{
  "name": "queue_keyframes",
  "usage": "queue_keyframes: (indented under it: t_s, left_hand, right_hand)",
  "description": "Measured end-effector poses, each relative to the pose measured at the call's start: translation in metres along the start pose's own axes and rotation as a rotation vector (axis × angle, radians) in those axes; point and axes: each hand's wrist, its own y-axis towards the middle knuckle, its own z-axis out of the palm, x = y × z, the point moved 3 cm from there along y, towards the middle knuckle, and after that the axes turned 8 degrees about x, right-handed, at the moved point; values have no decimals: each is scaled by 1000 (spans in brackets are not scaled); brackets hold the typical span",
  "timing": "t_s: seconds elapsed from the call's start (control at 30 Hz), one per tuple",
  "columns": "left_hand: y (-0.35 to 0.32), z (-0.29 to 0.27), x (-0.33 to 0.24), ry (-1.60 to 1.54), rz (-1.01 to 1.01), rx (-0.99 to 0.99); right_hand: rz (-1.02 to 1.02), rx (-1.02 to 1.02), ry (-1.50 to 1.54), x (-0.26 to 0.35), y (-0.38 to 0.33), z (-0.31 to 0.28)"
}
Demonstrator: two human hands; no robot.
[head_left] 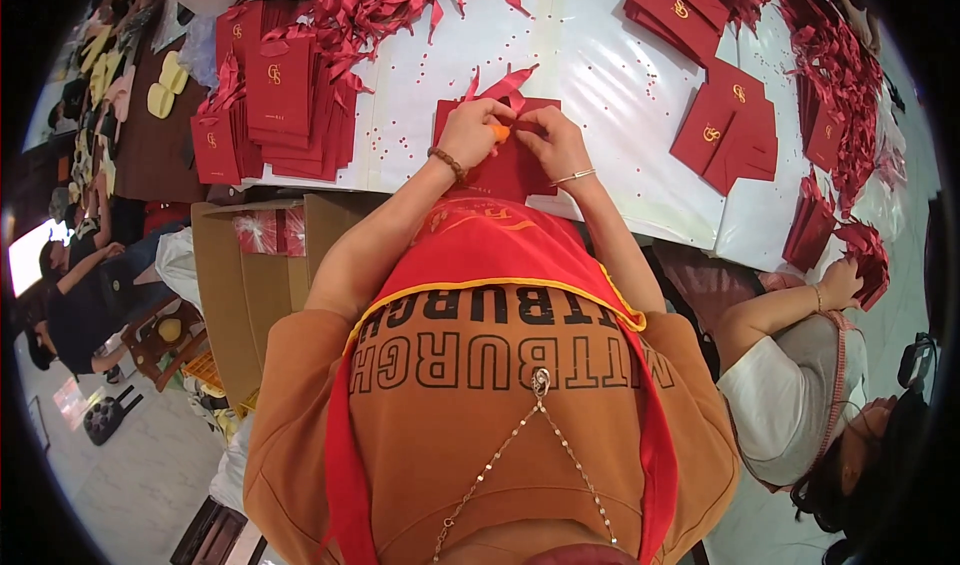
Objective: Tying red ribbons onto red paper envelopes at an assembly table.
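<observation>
Head view: we have both hands on one red bag (500, 172), lying flat on the white table (608, 90), directly under the grip. Left hand (474, 133) is curled at the bag's upper part, an orange piece (501, 134) at its fingertips; can't tell if that's a tool or a finger cover. Right hand (555, 147) has thumb and forefinger brought close together just beside it. What either one pinches, we can't tell; fingers block it. Red ribbon (514, 86) sticks out just beyond the grip.

Left of the grip: bag stacks (285, 90). Beyond and left: ribbon heap (385, 3). Right of the grip, well apart: loose bags (728, 130); farther right, a co-worker's hand (843, 283) at more red pieces.

Our read: step in hand is working ribbon into the bag's top. Next move likely calls for one hand steadying the bag, the other drawing ribbon through evenly. Risk: twisted ribbon or creased bag.
</observation>
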Motion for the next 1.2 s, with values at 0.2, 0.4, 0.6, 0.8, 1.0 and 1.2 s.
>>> queue_keyframes:
  t_s: [0.2, 0.4, 0.6, 0.8, 1.0, 1.2]
  left_hand:
    - [-6, 10, -5, 431, 260, -188]
    - [-9, 13, -11, 486, 331, -214]
    - [-12, 15, -18, 742, 474, -238]
    - [-11, 11, -22, 657, 296, -172]
    - [-19, 21, -22, 908, 579, -304]
    - [-14, 17, -20, 655, 435, -268]
  right_hand:
    - [63, 19, 30, -4, 0, -3]
    - [122, 58, 85, -6, 0, -3]
    - [144, 71, 36, 1, 0, -6]
    - [77, 79, -140, 5, 5, 1]
    - [100, 60, -156, 15, 3, 0]
    - [96, 91, -137, 19, 2, -2]
